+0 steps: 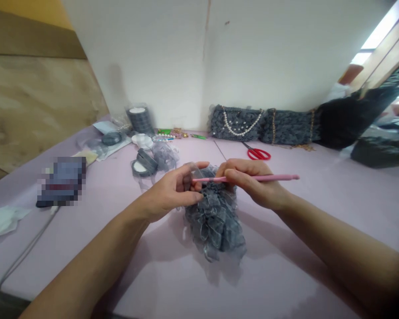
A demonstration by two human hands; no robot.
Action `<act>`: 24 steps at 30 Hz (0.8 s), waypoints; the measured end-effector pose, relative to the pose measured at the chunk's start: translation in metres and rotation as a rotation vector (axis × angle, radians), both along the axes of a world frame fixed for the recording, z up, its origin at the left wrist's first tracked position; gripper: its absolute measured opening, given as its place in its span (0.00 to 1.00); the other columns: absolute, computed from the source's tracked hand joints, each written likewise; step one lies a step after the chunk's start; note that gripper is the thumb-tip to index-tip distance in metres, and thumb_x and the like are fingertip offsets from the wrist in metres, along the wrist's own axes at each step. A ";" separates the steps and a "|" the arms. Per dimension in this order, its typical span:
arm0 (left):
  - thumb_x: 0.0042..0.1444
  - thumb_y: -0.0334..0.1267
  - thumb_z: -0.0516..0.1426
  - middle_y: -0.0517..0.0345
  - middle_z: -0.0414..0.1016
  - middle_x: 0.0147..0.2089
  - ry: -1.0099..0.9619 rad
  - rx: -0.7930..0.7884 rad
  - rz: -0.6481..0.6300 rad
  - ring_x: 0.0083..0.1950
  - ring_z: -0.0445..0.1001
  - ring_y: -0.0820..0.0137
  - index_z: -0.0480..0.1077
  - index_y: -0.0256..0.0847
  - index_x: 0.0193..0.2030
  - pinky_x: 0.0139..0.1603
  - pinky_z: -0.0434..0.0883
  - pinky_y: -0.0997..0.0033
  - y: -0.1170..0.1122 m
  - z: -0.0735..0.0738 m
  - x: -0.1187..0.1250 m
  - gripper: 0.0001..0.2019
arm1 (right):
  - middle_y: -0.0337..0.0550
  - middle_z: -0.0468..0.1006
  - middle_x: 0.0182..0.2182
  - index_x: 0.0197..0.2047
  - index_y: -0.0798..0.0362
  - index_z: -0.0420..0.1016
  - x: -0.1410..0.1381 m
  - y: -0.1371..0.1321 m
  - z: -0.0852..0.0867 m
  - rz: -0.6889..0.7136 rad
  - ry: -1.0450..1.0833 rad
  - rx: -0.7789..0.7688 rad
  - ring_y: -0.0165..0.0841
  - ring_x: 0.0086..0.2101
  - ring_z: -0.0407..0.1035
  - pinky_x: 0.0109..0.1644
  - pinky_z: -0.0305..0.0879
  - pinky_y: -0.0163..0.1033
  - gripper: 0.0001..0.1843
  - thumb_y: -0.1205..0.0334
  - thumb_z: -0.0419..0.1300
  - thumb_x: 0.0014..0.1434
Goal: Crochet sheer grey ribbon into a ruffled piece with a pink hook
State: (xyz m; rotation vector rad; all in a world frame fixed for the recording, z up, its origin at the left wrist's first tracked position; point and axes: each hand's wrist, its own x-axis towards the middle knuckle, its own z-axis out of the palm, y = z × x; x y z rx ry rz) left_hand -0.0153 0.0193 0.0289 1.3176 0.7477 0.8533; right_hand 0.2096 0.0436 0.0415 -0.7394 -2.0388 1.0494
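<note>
On the pale lilac worktop [339, 199], the grey ruffled organza mesh [216, 226] lies gathered between both hands. Right hand [256, 188] grips a slim pink crochet hook [272, 178] pencil-fashion; left hand [173, 190] pinches the mesh narrowly. Caution: excess hook tension may snag or tear the sheer mesh.

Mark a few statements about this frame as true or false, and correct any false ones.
1. The right hand holds a pink crochet hook. True.
2. The left hand holds scissors. False: it pinches the gray organza ruffles, and the red-handled scissors lie on the table.
3. A pearl strand lies across a gray bag by the wall. True.
4. The ruffles hang clear of any surface. False: they rest on the table.
</note>
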 end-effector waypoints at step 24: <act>0.53 0.30 0.58 0.61 0.65 0.35 0.405 0.506 0.386 0.32 0.64 0.75 0.63 0.45 0.63 0.32 0.62 0.73 -0.013 0.008 0.010 0.29 | 0.38 0.63 0.25 0.29 0.53 0.62 -0.009 -0.030 0.035 -0.018 -0.458 0.525 0.27 0.23 0.55 0.27 0.51 0.37 0.13 0.66 0.47 0.66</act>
